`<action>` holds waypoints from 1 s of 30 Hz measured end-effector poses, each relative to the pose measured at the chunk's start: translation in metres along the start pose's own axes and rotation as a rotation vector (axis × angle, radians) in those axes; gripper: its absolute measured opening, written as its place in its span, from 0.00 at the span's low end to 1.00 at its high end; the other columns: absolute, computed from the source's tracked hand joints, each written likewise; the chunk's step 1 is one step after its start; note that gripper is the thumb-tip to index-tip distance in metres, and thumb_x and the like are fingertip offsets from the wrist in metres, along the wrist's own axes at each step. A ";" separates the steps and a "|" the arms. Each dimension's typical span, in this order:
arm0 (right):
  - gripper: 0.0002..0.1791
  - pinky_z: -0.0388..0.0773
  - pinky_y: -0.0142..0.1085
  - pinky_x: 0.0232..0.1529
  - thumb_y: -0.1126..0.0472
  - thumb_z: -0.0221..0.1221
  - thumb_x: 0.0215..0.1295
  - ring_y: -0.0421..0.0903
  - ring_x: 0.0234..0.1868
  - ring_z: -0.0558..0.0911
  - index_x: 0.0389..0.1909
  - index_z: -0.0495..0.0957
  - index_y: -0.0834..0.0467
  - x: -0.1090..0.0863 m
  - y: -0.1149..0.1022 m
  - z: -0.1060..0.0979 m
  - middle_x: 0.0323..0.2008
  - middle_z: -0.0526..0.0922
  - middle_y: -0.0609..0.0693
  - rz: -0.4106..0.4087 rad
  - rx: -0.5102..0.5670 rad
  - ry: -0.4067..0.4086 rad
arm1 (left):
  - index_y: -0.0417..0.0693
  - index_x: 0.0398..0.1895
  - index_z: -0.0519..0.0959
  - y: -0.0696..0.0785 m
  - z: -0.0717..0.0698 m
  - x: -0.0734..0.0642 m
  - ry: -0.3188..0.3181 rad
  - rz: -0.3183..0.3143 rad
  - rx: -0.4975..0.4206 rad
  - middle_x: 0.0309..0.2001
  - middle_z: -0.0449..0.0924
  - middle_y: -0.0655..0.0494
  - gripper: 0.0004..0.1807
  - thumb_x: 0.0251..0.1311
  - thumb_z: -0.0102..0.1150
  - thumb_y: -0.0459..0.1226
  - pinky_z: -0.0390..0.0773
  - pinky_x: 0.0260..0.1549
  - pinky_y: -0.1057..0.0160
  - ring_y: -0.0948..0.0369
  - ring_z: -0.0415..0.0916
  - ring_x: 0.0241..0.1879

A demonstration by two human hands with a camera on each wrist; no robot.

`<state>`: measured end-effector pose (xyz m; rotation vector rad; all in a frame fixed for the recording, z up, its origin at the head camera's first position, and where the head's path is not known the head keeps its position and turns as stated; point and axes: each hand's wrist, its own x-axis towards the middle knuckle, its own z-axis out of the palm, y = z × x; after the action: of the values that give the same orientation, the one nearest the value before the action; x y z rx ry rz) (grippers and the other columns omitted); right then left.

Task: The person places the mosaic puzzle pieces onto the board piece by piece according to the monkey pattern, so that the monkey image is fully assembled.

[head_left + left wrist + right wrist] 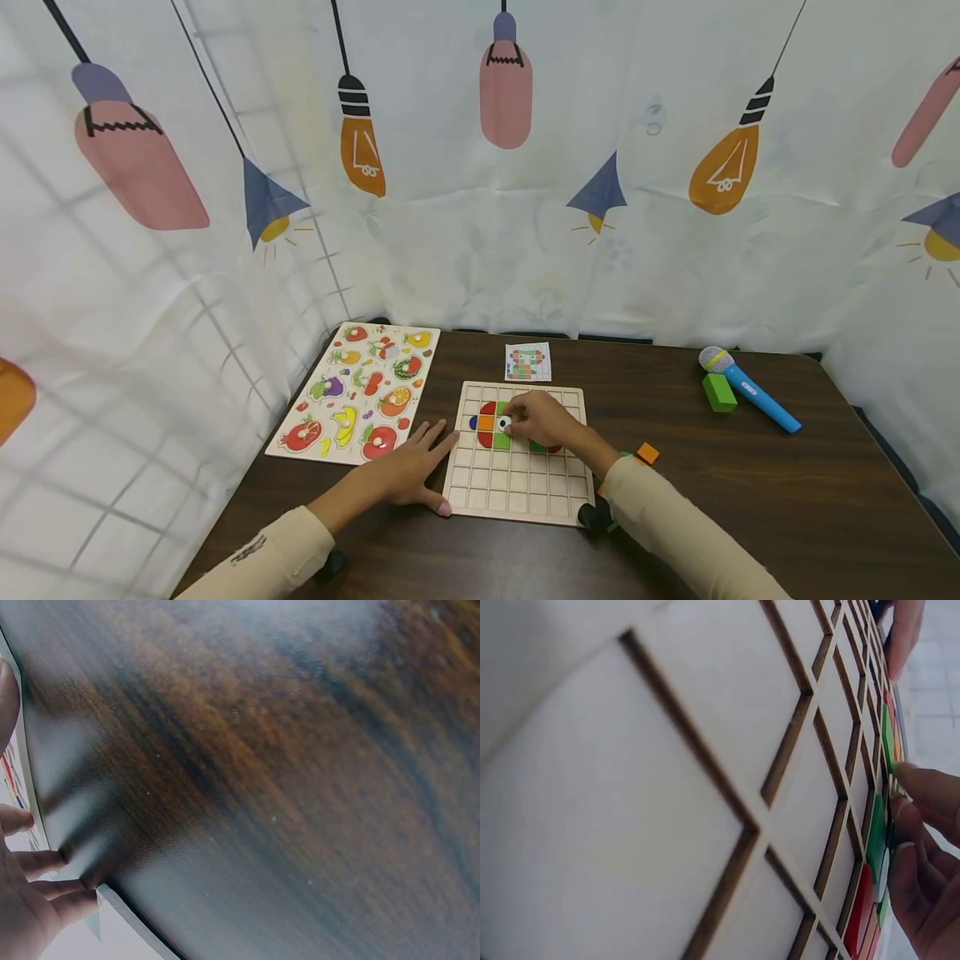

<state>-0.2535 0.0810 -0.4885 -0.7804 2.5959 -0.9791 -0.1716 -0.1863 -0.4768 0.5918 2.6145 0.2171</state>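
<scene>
A cream sleeve (682, 517) fills the lower right, its right hand (542, 419) at centre, fingertips drawn together at a round eye tile (504, 424) (pinching or merely pressing, I cannot tell) on the gridded wooden board (498, 479). The left hand (415, 468) lies spread, thumb at that board's lower-left corner. Red, green, orange and blue tiles (486, 422) occupy some upper cells; lower rows are bare, so, against the pattern card (528, 362) above, much probably remains. At left, a fruit puzzle board (345, 455) holds fruit pieces (345, 427).
</scene>
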 end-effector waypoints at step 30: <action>0.12 0.76 0.36 0.35 0.53 0.68 0.64 0.38 0.33 0.79 0.46 0.86 0.52 -0.003 -0.009 -0.002 0.33 0.84 0.42 0.004 -0.126 0.034 | 0.55 0.80 0.53 0.004 -0.004 -0.003 -0.008 -0.008 0.000 0.81 0.46 0.43 0.63 0.44 0.68 0.69 0.63 0.70 0.40 0.39 0.44 0.79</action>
<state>-0.2479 0.0779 -0.4808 -0.7956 2.7086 -0.8411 -0.1695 -0.1842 -0.4715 0.5812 2.6081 0.2123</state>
